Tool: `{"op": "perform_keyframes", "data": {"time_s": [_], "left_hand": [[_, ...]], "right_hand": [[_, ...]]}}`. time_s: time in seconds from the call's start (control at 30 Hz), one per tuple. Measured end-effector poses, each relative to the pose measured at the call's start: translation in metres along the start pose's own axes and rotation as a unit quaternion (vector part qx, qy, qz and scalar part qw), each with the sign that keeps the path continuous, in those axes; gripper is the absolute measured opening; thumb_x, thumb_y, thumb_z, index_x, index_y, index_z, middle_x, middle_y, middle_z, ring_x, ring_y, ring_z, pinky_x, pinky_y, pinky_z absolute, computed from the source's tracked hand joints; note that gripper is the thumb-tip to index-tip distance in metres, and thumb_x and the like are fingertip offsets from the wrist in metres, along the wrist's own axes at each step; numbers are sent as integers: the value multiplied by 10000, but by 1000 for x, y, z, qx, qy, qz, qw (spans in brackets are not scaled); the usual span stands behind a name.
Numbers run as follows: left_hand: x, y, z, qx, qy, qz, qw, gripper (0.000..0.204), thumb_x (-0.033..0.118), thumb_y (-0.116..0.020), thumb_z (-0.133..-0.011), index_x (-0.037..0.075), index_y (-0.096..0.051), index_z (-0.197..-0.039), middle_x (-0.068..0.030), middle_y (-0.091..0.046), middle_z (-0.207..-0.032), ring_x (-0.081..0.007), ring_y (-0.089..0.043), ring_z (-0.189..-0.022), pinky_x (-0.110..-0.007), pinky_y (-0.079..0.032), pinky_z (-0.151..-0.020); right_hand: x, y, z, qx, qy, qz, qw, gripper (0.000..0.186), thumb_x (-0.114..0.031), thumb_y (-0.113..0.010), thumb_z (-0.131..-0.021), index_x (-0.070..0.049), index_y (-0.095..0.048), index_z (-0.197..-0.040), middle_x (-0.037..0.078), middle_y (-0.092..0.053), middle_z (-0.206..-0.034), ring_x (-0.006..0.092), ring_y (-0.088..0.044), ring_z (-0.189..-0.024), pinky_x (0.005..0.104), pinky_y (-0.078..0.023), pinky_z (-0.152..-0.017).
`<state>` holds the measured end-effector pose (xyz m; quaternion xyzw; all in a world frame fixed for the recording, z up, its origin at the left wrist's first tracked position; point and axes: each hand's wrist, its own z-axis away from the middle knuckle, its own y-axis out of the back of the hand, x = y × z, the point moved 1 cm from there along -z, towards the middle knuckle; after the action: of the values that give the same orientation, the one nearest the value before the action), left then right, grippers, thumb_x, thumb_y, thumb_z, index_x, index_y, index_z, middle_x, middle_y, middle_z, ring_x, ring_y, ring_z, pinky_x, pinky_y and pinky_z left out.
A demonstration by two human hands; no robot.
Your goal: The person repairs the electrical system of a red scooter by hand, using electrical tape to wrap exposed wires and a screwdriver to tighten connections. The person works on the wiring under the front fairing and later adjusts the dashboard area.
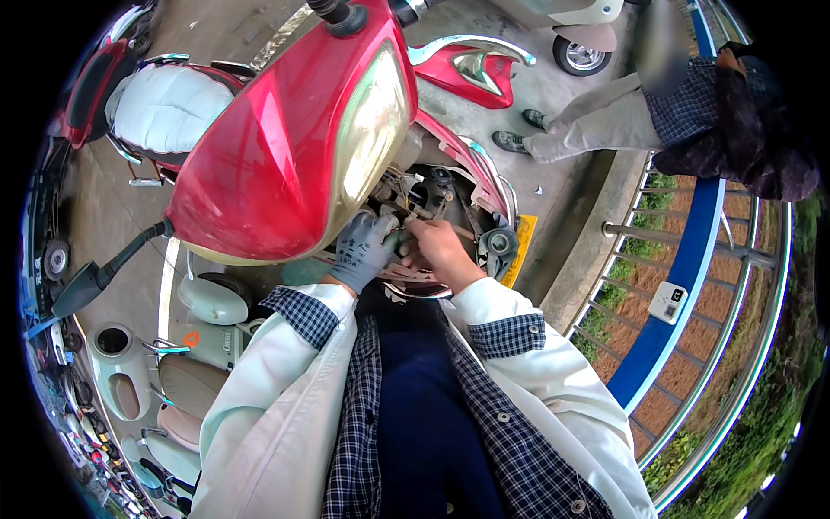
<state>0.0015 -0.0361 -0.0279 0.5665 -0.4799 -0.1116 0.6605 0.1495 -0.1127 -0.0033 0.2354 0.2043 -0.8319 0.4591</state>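
Observation:
My left hand (363,249), in a grey work glove, reaches into the open body of a red scooter (259,164). Its fingers are bent and pinched together over the parts inside. Bare, my right hand (439,249) meets it there, with thumb and fingers pressed together close to the left fingertips. Whatever sits between the fingers is too small and covered to make out. Around the hands lie wires and metal parts (424,192) in the cavity. A clear headlight (372,125) curves along the scooter's front above my left hand.
A loose red cover (471,76) with a lamp lies on the ground ahead. A person (622,121) stands at the right by a railing (683,285) bearing a small white device (667,303). Parked scooters (173,104) line the left; a mirror (82,285) sticks out there.

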Motion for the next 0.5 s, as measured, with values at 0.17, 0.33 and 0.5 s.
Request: {"op": "perform_keyframes", "data": {"time_s": [0.17,0.33,0.5], "left_hand": [[4,3,-5,27,-23,10,999,215,225,-705,-807,110,-653,-981,-150,-639,-847,-345,-607,-850,-478,-473,-781],[-4,2,-6,11,-23,8,1000,227,225,-714,-791,89,-651,-962,-142,-638,-842,-344,-603,-851,-476,-445,-832],[-3,1,-3,36,-74,-24,996,219,222,-712,-786,91,-651,-951,-131,-635,-834,-340,-601,-861,-472,-435,-846]], "right_hand": [[12,35,-4,163,521,457,703,227,-141,-599,-862,-36,-655,-1054,140,-676,-882,313,-677,-841,407,-550,-717],[-11,20,3,16,581,595,555,267,-144,-635,-773,-53,-653,-1023,99,-622,-842,281,-634,-852,401,-545,-708],[-7,6,6,25,472,615,631,172,-115,-620,-753,-41,-661,-903,116,-643,-788,299,-635,-738,401,-540,-674]]}}
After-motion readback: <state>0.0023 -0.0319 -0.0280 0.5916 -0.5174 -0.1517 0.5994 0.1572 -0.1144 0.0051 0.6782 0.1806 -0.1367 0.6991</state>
